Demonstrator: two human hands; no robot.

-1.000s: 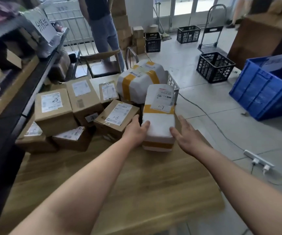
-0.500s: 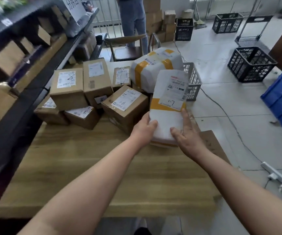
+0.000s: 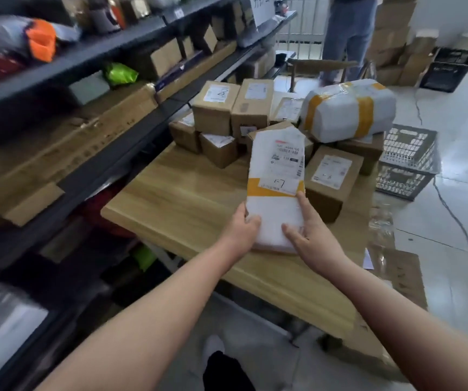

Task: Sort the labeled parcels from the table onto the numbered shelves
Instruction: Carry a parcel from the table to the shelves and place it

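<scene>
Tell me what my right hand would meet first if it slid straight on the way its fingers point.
The right hand holds the white parcel; sliding on, its fingers would cross the yellow tape band first, then the shipping label, probably.

Two white parcels: a flat parcel (image 3: 276, 165) and a bulky parcel (image 3: 348, 111). Brown cardboard boxes (image 3: 215, 108) on the tabletop (image 3: 176, 193) number at least seven (some half hidden), plus two crates, a pale crate (image 3: 407, 162) and a black crate (image 3: 447, 69).

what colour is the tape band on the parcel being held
Yellow-orange tape band across the white parcel, seen clearly in the head view.
</scene>
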